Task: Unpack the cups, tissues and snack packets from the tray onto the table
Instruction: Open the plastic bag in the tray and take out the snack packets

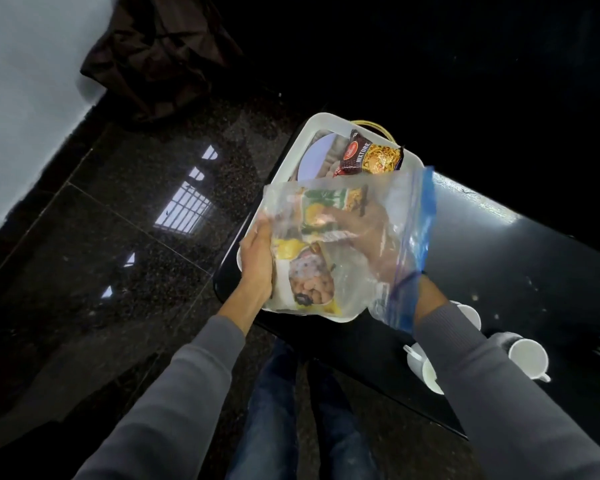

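A clear zip bag with a blue seal strip hangs over the near end of the white tray. My left hand grips the bag's left side from outside. Reaching in through the mouth, my right hand is inside the bag and its fingers touch a green and yellow snack packet. A second packet with a nut picture lies lower in the bag. A dark "Mixture" packet lies on the tray's far end. Three white cups stand on the black table at the right.
The tray sits at the corner of the glossy black table. A round pale plate lies in the tray. Polished dark stone floor spreads to the left, with a dark cloth heap by the wall.
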`<state>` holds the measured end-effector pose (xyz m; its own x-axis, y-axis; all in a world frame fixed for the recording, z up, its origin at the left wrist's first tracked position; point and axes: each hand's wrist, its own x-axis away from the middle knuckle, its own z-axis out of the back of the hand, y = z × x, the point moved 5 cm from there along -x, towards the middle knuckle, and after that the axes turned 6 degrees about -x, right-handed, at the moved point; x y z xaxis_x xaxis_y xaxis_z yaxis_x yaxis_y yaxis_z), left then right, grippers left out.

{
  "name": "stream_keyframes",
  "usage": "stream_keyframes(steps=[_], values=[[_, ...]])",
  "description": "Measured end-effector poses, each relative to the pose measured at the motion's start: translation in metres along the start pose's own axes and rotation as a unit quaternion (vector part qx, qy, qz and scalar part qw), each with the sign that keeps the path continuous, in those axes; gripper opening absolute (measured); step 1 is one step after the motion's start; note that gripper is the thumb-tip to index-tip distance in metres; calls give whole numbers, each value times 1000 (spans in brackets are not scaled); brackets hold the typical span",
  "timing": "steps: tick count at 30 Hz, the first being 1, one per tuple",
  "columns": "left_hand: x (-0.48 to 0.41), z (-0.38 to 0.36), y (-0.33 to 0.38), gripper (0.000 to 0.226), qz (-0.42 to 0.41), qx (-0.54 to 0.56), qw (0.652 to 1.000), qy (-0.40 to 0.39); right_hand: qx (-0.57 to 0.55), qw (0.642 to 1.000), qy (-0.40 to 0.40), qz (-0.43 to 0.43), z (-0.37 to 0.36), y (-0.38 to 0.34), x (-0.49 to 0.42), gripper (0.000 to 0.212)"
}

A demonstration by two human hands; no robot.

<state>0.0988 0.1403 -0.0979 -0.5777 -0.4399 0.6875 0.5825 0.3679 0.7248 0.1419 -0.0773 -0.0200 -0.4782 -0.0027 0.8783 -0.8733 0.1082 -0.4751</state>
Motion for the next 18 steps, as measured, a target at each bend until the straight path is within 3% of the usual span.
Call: stream_keyframes(steps=[2, 4, 6, 7, 11, 12, 15, 18], values=[[-5, 11, 6, 28, -13, 18, 1000, 18, -39, 997, -25, 61, -10, -20, -5, 52], [-9, 26, 12, 25, -19, 22, 999, 30, 18, 992, -34, 123, -11, -37, -11, 81], [-12, 39, 13, 21, -20, 22, 999, 28, 78, 977, -29, 196, 2, -47, -12, 30], [-13, 46, 14, 20, -23, 22, 999, 23, 76, 973, -20, 218, 11, -50, -12, 14], [-13, 66, 13, 24, -12, 31, 999, 1, -23, 965, 52, 257, 42, -54, -11, 41], [-12, 70, 12, 28, -12, 31, 999, -2, -31, 961, 73, 266, 48, -53, -12, 36], [-11, 76, 13, 34, -22, 18, 1000, -8, 4, 938, 140, 316, 61, -54, -14, 21], [-9, 77, 11, 34, -19, 8, 1000, -17, 68, 925, 176, 329, 66, -51, -25, 39]])
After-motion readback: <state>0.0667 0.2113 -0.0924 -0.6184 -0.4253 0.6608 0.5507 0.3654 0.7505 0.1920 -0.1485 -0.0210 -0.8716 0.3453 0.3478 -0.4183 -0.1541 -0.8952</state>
